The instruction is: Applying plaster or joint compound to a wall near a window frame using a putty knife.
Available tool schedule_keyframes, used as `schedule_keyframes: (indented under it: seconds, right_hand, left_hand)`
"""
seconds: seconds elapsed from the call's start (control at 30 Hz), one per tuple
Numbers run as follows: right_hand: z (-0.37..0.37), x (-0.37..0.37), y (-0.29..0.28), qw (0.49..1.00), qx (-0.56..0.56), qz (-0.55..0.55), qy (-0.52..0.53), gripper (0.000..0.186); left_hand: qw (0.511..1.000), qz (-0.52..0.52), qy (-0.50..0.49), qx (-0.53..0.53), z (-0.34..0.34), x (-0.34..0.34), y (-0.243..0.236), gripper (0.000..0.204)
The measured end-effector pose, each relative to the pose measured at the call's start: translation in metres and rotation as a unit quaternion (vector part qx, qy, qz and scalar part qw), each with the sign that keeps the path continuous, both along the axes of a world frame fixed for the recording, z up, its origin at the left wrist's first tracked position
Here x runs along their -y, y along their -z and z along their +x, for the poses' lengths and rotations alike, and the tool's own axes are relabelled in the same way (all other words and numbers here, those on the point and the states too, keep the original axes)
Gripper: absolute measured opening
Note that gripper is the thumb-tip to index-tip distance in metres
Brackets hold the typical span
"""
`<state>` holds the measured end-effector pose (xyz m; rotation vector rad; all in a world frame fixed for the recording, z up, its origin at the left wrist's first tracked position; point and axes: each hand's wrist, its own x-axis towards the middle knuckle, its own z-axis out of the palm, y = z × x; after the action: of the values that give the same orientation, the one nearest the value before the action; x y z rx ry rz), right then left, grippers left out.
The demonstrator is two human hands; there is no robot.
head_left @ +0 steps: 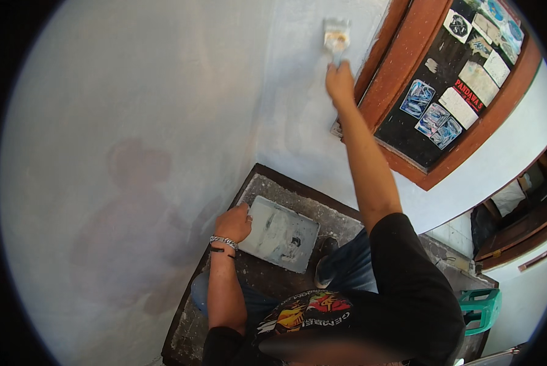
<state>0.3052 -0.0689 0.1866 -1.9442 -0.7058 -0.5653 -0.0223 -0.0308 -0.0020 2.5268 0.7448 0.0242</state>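
Observation:
My right hand [340, 84], at the end of a raised, stretched-out arm, is closed round the handle of a wide flat paintbrush [337, 38]. The brush head points up against the pale wall, just left of a brown wooden frame; whether its bristles press on the wall I cannot tell. Lower down, my left hand [234, 224] grips the left edge of a grey paint tray [309, 227]. Whitish paint is smeared over the tray's inside, with a dark patch near its lower right. The left fingertips are partly hidden.
A brown-framed dark pane [407, 131] with several stickers is at upper right. Pale wall [133, 91] fills the left side. Below lies a dark-edged, paint-spotted ledge [340, 222] with my shoe [323, 268] near the tray. A green plastic stool [482, 310] stands at lower right.

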Motion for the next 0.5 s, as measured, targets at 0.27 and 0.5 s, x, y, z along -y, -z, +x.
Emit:
schedule_keyframes:
  seconds: [0.27, 0.5]
  right_hand:
    - [-0.056, 0.035, 0.199, 0.876, -0.456, 0.083, -0.134, 0.015]
    - [-0.036, -0.013, -0.020, 0.814, -0.396, 0.291, -0.310, 0.003]
  left_hand:
    - [1.000, 0.002, 0.017, 0.018, -0.007, 0.006, 0.003, 0.023]
    - [0.999, -0.003, 0.010, 0.051, -0.003, -0.002, 0.012, 0.022]
